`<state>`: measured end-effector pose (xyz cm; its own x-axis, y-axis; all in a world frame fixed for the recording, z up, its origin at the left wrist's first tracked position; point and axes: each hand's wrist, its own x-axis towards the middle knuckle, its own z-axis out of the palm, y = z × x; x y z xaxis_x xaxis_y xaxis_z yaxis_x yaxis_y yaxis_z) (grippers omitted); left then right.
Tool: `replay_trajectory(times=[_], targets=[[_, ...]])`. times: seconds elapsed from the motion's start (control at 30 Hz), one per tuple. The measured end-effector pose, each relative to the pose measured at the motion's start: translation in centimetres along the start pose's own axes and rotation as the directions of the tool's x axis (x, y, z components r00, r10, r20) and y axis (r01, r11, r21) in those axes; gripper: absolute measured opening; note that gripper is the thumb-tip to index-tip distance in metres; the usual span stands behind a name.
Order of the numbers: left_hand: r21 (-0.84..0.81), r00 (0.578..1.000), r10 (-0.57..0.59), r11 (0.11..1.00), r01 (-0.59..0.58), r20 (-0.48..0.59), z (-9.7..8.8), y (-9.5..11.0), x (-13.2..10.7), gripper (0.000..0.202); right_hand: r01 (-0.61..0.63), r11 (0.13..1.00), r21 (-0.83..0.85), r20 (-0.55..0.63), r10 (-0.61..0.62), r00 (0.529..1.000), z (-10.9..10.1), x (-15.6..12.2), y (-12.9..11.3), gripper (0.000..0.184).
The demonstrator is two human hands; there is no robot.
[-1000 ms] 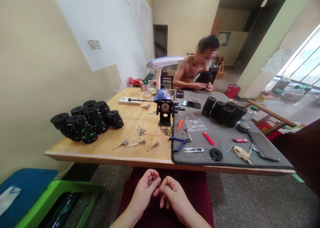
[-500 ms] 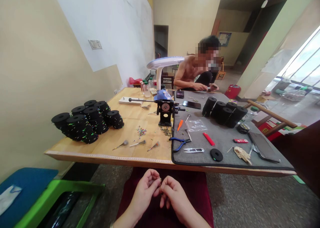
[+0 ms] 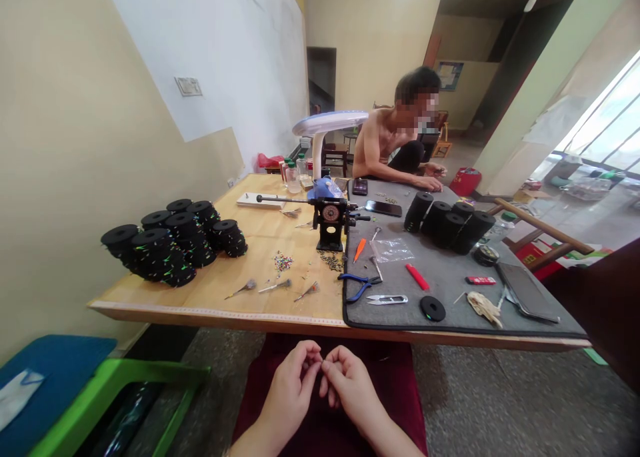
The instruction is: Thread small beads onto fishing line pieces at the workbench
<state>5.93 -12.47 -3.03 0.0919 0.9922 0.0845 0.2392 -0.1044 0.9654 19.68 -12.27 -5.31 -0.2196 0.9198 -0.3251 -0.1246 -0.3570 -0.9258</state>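
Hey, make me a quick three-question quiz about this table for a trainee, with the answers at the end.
1. True or false: the silver snips lie on the grey mat.
2. Which stand on the left part of the wooden table?
A: the desk lamp
B: black spools with coloured flecks
C: the two phones
3. Fill in: the left hand and right hand are held in front of the table's ____ edge.
Key: 1 true; 2 B; 3 near.

The head view looks down across the table (image 3: 265, 237), seemingly wide-angled.
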Motion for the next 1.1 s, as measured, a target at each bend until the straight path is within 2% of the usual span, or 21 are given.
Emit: replay_trajectory(times=[0.2, 0.27, 0.37, 0.47, 0.63, 0.7, 0.8, 0.93, 1.03, 1.1], targets=[[0.095, 0.996, 0.081, 0.992, -0.079, -0.023, -0.1, -0.4, -0.1, 0.016, 0.099, 0.98, -0.173, -0.023, -0.105, 0.994, -0.2, -0.1, -0.1, 0.033], [0.06, 0.999, 0.048, 0.997, -0.048, -0.004, -0.1, -0.3, 0.0, 0.018, 0.114, 0.967, -0.228, -0.019, -0.121, 0.992, -0.3, -0.3, -0.4, 0.026], [-0.055, 0.995, -0.071, 0.996, 0.075, 0.073, -0.1, 0.0, 0.4, 0.017, 0.159, 0.932, -0.327, -0.014, -0.173, 0.985, -0.6, -0.6, -0.9, 0.017], [-0.114, 0.979, -0.142, 0.981, 0.159, 0.148, -0.1, 0.2, 0.8, 0.014, 0.257, 0.843, -0.473, 0.022, -0.28, 0.96, -0.8, -0.9, -1.2, 0.014], [-0.216, 0.976, -0.159, 0.958, 0.19, 0.151, -0.4, 0.7, 1.4, 0.023, 0.332, 0.687, -0.646, 0.081, -0.371, 0.925, -1.3, -1.2, -2.3, 0.011], [-0.32, 0.961, -0.196, 0.913, 0.252, 0.197, -0.5, 1.2, 1.5, 0.024, 0.35, 0.642, -0.682, 0.098, -0.395, 0.914, -1.5, -1.4, -3.0, 0.012], [-0.481, 0.927, -0.252, 0.799, 0.361, 0.277, -0.5, 2.1, 1.8, 0.027, 0.405, 0.561, -0.722, 0.175, -0.419, 0.891, -1.6, -1.8, -3.9, 0.014], [-0.616, 0.883, -0.295, 0.635, 0.466, 0.365, -0.8, 3.2, 2.1, 0.028, 0.471, 0.408, -0.782, 0.262, -0.47, 0.843, -2.2, -2.2, -4.6, 0.014], [-0.705, 0.87, -0.307, 0.51, 0.493, 0.387, -1.6, 4.3, 2.2, 0.028, 0.444, 0.299, -0.845, 0.257, -0.502, 0.826, -3.7, -2.2, -5.2, 0.015], [-0.747, 0.875, -0.298, 0.459, 0.482, 0.381, -2.4, 5.1, 2.3, 0.028, 0.419, 0.251, -0.873, 0.244, -0.519, 0.819, -5.1, -2.3, -5.7, 0.016]])
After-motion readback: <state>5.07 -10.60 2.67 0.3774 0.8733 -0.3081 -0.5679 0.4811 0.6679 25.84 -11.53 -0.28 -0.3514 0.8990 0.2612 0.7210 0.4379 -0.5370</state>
